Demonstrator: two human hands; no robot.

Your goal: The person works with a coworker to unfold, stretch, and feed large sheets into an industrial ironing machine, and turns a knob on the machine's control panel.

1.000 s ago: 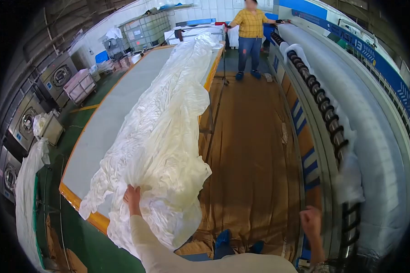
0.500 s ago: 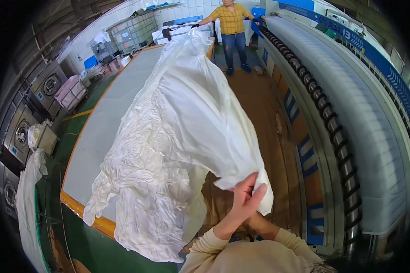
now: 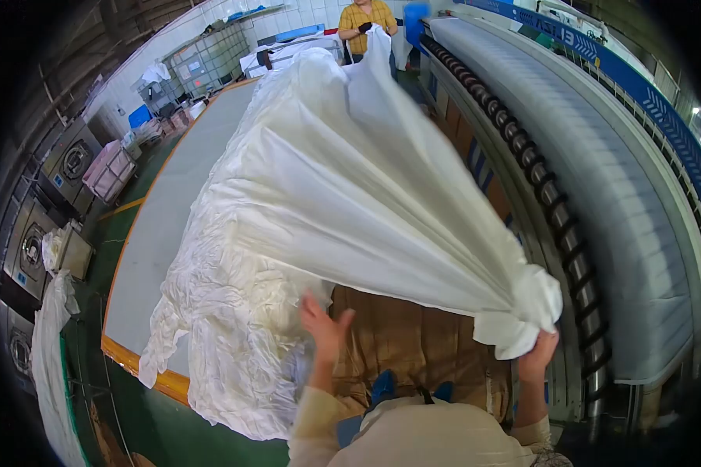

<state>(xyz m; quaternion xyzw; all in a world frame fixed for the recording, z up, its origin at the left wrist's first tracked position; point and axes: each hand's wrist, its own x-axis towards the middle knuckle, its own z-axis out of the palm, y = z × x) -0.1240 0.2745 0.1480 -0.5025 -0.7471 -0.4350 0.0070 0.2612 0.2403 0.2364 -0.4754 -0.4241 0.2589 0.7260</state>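
A large white sheet [image 3: 350, 187] stretches from the heap on the long grey table [image 3: 154, 210] across the floor gap toward the roller machine. My right hand [image 3: 539, 356] is closed on its bunched near corner, beside the machine's spiral roller [image 3: 572, 276]. Close to the crumpled part of the cloth, my left hand [image 3: 325, 323] has its fingers spread and holds nothing. At the far end a co-worker [image 3: 368, 19] in a yellow checked shirt holds up another part of the sheet with a gloved hand.
The padded white roller [image 3: 600, 163] runs along the right under a blue rail. Brown cloth [image 3: 413, 335] covers the floor between table and machine. Washing machines [image 3: 31, 245], a pink cart [image 3: 110, 171] and a rack with white cloth [image 3: 53, 350] stand at the left.
The sheet's near corner has moved right to the machine in my right hand. My left hand has let go and moved left. The co-worker has raised the far end of the cloth.
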